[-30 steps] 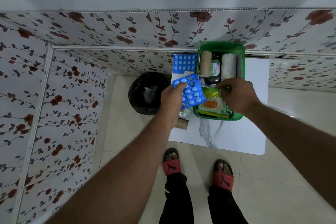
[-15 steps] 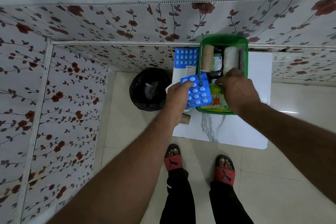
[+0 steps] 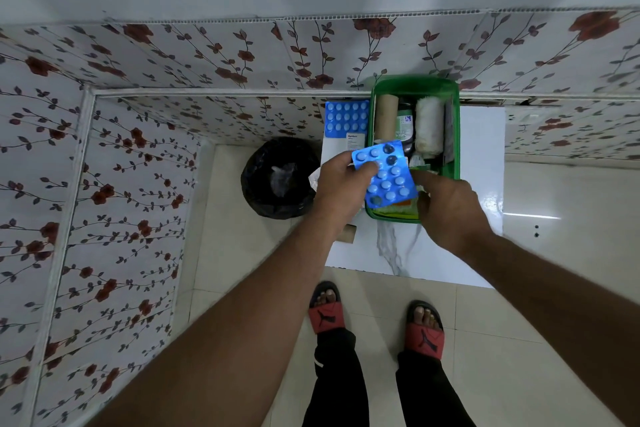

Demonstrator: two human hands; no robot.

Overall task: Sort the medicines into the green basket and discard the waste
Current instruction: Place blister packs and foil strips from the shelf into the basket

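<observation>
The left hand (image 3: 341,184) pinches the blue foil blister strip of white tablets (image 3: 385,174) by its left edge, above the green plastic basket's (image 3: 453,135) near-left corner. Light, thin, bendable; edge grip suits. The right hand (image 3: 450,208) reaches into the basket's near end, apparently empty.

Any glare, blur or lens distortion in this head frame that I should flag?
Head view: strong wide-angle bending, so the wall trim bows and the forearms balloon near the lower edge; a bright glare streak on the floor tiles to the right; the green basket rim is slightly smeared; the blister pack in the left hand reads sharp; lighting dim and bluish.
</observation>
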